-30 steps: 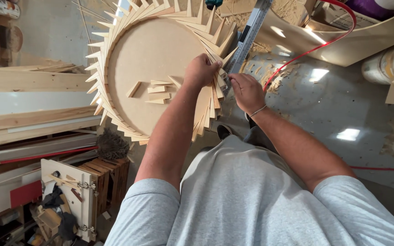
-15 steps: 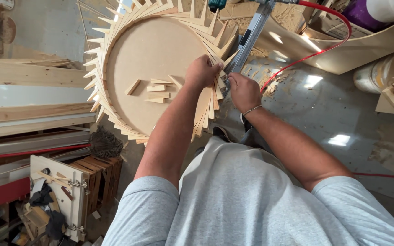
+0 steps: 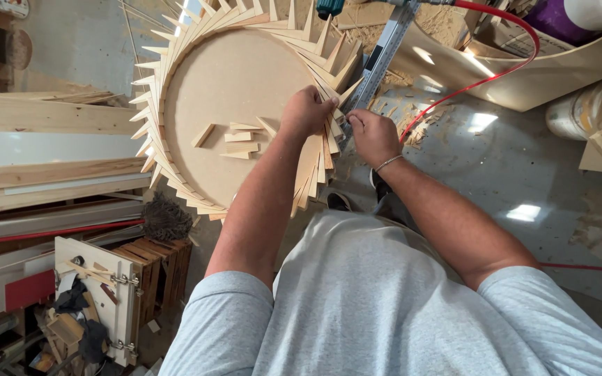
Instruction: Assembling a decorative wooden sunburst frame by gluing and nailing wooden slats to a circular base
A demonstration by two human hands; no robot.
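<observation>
Head view: the left hand (image 3: 306, 111) is curled over the wedges (image 3: 325, 129) on the disc (image 3: 238, 83) rim, pressing them. The right hand (image 3: 372, 136), just beside, pinches closed at the same rim; what it holds cannot be told

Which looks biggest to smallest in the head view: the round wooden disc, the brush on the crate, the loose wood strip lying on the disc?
1. Round wooden disc, by far the largest.
2. Brush.
3. Loose wood strip, smallest.
</observation>
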